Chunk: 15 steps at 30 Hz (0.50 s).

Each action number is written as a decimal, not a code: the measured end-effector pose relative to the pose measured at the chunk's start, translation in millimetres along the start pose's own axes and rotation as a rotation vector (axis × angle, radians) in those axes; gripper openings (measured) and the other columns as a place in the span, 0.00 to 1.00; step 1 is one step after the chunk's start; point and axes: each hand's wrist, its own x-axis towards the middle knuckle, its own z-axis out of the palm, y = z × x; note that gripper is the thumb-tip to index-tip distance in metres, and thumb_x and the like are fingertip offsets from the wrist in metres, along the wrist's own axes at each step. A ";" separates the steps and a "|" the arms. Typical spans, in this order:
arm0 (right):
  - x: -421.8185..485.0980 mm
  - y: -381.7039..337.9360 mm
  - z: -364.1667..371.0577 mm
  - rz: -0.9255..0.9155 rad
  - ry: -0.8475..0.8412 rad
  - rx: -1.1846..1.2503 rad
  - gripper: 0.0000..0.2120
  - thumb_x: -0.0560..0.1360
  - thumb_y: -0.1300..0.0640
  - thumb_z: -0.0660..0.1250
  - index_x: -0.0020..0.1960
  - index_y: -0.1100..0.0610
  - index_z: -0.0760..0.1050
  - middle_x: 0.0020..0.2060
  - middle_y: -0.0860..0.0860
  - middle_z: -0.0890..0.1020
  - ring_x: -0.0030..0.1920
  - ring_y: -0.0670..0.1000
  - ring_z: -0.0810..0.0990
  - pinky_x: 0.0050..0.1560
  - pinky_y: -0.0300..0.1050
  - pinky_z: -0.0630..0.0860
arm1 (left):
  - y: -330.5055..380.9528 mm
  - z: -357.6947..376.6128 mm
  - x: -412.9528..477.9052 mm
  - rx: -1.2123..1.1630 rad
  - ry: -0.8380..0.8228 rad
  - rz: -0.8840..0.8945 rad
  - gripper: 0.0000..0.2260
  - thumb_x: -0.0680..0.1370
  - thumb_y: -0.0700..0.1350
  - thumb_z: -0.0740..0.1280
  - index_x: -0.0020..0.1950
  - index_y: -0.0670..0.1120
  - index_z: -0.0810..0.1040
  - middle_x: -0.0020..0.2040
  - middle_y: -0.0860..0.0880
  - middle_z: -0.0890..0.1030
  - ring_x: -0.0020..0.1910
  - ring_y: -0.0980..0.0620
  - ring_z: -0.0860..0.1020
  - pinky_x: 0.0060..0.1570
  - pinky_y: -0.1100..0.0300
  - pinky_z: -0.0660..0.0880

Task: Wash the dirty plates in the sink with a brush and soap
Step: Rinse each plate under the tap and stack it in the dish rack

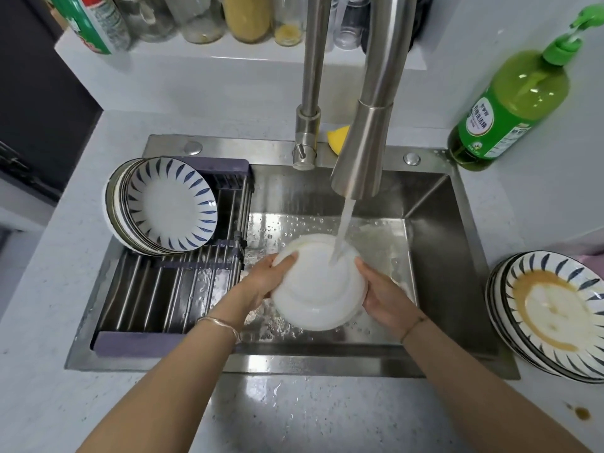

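A white plate is held bottom-up over the steel sink, under the running water from the tap. My left hand grips its left rim and my right hand grips its right rim. Several clean blue-striped plates lean in the drying rack on the sink's left. A stack of dirty striped plates with brown sauce sits on the counter at the right. The green soap bottle stands at the sink's back right corner. A yellow sponge lies behind the tap.
Jars and bottles line the shelf at the back. A brown sauce spot marks the counter at the front right. The wet counter edge runs in front of the sink.
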 end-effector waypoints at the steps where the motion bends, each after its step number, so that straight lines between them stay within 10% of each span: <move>1: -0.8 2.9 -3.0 0.001 0.001 0.008 0.15 0.80 0.52 0.59 0.62 0.58 0.76 0.56 0.54 0.82 0.56 0.53 0.80 0.50 0.46 0.80 | -2.5 0.3 0.8 0.019 0.014 -0.008 0.32 0.76 0.59 0.67 0.75 0.48 0.63 0.60 0.42 0.79 0.54 0.42 0.80 0.51 0.46 0.80; 15: -12.5 -12.2 -32.9 -0.148 0.070 -0.213 0.18 0.81 0.48 0.58 0.70 0.49 0.70 0.63 0.50 0.79 0.64 0.54 0.76 0.59 0.56 0.77 | -12.1 25.7 -12.3 0.058 -0.040 0.295 0.21 0.78 0.55 0.66 0.68 0.50 0.66 0.59 0.45 0.78 0.53 0.46 0.80 0.41 0.52 0.83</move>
